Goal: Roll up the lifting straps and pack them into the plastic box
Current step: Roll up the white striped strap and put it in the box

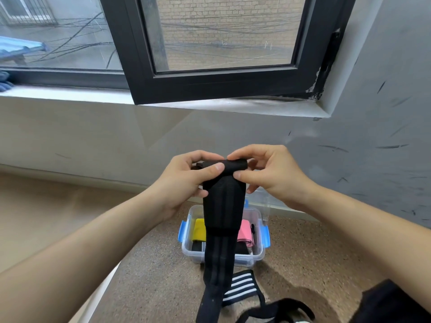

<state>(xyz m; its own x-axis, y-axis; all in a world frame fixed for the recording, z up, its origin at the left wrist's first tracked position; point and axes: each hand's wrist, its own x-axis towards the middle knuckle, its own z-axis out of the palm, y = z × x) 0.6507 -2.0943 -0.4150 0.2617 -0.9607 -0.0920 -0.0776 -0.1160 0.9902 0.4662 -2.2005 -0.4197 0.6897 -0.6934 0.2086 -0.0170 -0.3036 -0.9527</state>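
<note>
I'm starting the roll: my left hand and right hand pinch the black strap's top, its tail hanging over the plastic box; next, I'd say, tight even turns downward.

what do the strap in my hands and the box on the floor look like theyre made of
Strap: looks like woven fabric, perhaps elastic, matte black; it hangs limp and shows lengthwise ribs. Box: likely clear glossy plastic; its walls are see-through. Its blue clips look like opaque plastic.
</note>
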